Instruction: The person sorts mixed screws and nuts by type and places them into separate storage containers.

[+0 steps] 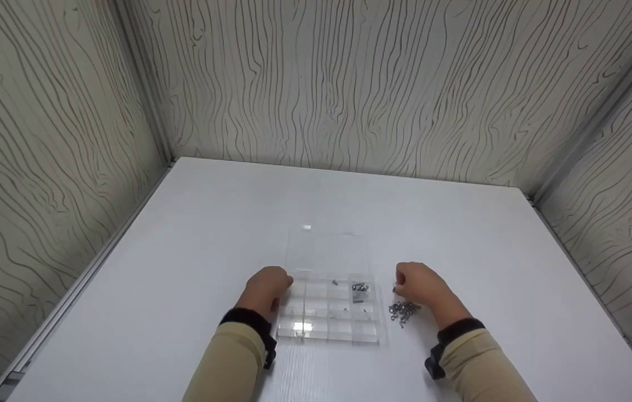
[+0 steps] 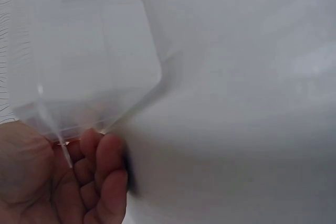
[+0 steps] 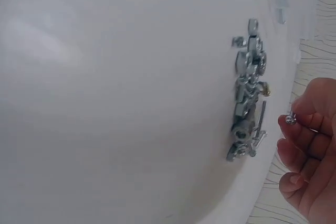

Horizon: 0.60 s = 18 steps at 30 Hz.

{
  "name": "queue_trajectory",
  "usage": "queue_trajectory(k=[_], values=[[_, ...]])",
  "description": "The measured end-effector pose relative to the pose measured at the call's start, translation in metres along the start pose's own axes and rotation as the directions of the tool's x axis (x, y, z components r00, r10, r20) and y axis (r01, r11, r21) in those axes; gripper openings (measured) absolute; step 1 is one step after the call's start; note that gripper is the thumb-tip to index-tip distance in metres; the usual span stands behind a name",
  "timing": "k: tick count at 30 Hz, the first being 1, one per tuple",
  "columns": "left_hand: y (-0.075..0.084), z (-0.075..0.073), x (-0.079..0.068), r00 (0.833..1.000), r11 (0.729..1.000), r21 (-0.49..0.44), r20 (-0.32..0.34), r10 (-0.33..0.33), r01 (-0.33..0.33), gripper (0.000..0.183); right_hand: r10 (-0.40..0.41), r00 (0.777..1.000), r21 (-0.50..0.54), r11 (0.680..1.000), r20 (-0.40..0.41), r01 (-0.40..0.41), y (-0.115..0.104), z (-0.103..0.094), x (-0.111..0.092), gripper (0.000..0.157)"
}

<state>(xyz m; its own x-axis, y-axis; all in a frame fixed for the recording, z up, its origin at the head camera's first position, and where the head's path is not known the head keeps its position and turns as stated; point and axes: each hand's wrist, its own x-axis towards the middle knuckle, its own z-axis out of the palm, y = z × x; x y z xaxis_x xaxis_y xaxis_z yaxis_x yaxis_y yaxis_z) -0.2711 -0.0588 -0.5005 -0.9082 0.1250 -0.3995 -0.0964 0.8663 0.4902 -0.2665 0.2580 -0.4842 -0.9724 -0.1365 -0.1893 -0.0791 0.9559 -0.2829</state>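
A clear plastic compartment box point(image 1: 316, 334) lies on the white table, its transparent lid point(image 1: 327, 251) folded back flat behind it. At the box's left side my left hand point(image 1: 266, 287) holds the edge; in the left wrist view the fingers point(image 2: 109, 163) curl at the clear wall. My right hand point(image 1: 425, 287) is to the right of the box, pinching a small metal screw point(image 3: 291, 119) between thumb and fingertip. Just in front of that hand lies a heap of nuts and screws point(image 1: 402, 311). Several screws point(image 1: 359, 287) sit in a right-hand compartment, with a few small pieces in others.
The white table point(image 1: 210, 223) stretches around the box on all sides. Wood-patterned panels point(image 1: 327, 84) stand behind it and along both sides. A metal rail point(image 1: 98, 262) runs along the left edge.
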Motion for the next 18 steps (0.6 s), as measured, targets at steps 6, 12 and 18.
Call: queue_trajectory(k=[6, 12, 18], values=[[0.000, 0.000, 0.002, 1.000, 0.999, -0.031, 0.001, -0.023, 0.023, 0.031, -0.076, 0.996, 0.031, 0.996, -0.044, 0.078, -0.019, -0.001, 0.002, 0.012], [0.000, 0.001, 0.001, 1.000, 0.999, -0.031, -0.010, -0.025, 0.025, 0.032, -0.162, 0.985, 0.023, 0.986, -0.065, 0.164, -0.034, 0.004, 0.003, 0.014], [-0.001, 0.001, 0.002, 0.999, 0.999, -0.027, -0.015, -0.030, 0.030, 0.032, -0.193, 0.979, -0.001, 0.981, -0.069, 0.194, -0.043, 0.010, 0.005, 0.014]])
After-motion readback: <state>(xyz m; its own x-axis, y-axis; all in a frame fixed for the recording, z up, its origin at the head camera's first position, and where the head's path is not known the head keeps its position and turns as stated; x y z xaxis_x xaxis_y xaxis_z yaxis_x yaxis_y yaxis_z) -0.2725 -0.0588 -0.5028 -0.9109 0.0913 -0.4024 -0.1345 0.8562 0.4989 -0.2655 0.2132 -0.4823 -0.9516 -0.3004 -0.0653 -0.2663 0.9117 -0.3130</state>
